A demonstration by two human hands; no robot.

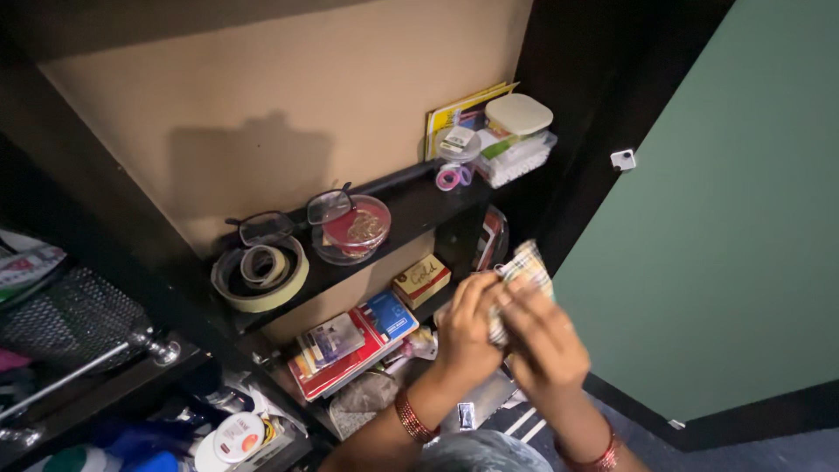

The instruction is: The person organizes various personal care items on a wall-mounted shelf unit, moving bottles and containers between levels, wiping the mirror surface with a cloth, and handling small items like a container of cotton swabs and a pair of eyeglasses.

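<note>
Far left, a mesh basket sits by a tape roll and glasses on the upper shelf. Red and blue booklets lie on the lower shelf. The left hand and right hand together grip a checked cloth, held near the green door.

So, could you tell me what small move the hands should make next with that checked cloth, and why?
Probably set it on the lower shelf: both the left hand and right hand hold the checked cloth bunched just in front of it.
</note>
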